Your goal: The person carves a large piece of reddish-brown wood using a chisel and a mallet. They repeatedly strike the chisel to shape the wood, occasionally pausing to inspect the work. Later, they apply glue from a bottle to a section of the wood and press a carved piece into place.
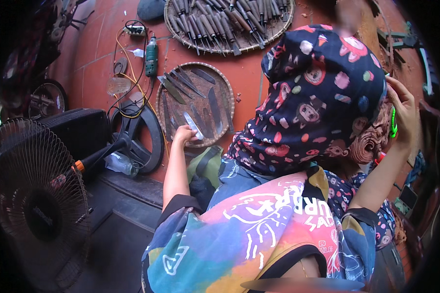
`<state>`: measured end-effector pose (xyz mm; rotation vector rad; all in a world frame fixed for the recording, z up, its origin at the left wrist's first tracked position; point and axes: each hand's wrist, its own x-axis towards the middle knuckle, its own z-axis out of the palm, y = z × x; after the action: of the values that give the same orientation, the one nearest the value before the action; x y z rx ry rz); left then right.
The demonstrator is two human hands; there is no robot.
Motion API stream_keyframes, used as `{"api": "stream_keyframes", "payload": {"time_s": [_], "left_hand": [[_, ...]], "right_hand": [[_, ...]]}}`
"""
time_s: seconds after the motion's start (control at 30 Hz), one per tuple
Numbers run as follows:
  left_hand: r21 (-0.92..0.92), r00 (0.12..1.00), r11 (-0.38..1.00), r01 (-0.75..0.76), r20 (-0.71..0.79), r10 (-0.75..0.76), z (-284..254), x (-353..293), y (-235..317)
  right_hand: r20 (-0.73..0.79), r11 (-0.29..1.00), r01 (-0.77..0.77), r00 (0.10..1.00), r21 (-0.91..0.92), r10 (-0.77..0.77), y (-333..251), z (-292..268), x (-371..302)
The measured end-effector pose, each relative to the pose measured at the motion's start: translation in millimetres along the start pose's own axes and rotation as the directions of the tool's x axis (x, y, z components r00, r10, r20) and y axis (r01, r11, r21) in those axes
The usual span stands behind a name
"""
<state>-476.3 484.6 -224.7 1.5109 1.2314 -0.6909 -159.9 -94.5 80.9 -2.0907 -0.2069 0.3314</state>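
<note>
My left hand reaches over a round woven tray and pinches a slim, pale bluish-white strip, whose kind I cannot make out. Around it in the tray lie several dark flat blades. Away to the right, my right hand is closed, its fingers bent together beside my patterned trouser knee. Whatever those fingers grip is hidden. Next to this hand is a brown carved piece of wood with curling relief, partly covered by the knee. A bright green band shows by the palm.
A larger woven tray full of wooden-handled chisels stands at the far side. Beside the trays lie a green power tool, tangled cords and a power strip. A black wheel-like ring and a caged fan occupy the left.
</note>
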Motion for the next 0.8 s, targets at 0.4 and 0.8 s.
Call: {"api": "stream_keyframes", "payload": {"time_s": [0.4, 0.8], "left_hand": [[0.457, 0.935, 0.868, -0.193, -0.183, 0.304, 78.8, 0.6, 79.4], [0.404, 0.599, 0.583, -0.705, -0.101, 0.794, 46.8, -71.4, 139.7]], "right_hand": [[-0.095, 0.997, 0.007, 0.995, 0.077, 0.000, 10.6, 5.8, -8.7], [-0.484, 0.987, 0.149, 0.861, -0.059, -0.159, -11.5, -49.0, -29.6]]}}
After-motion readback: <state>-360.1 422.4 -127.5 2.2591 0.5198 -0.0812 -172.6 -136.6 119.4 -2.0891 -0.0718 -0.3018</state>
